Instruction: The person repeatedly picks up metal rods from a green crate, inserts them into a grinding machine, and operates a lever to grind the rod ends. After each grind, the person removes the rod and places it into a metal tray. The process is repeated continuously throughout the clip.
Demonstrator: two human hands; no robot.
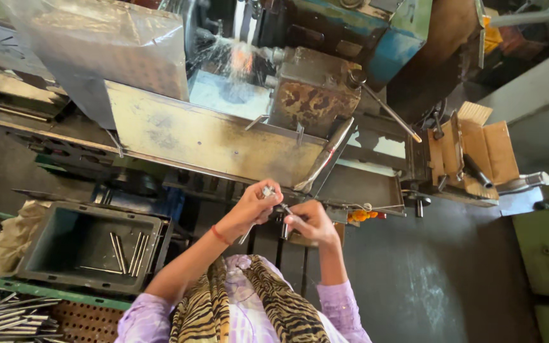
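Head view: both hands, left (252,206) and right (309,221), together clamp a thin grey metal rod (273,198) for inspection; grey metal bin (90,244) at 9 o'clock.

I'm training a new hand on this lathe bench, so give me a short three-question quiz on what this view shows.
1. True or false: both hands meet on one small metal part.
2. Where do a few thin metal rods lie? A) in the dark metal bin B) in the cardboard box
3. What colour is the band on the left wrist?

Key:
1. True: left hand and right hand pinch the small metal part.
2. A: thin metal rods, dark metal bin.
3. Red: band.
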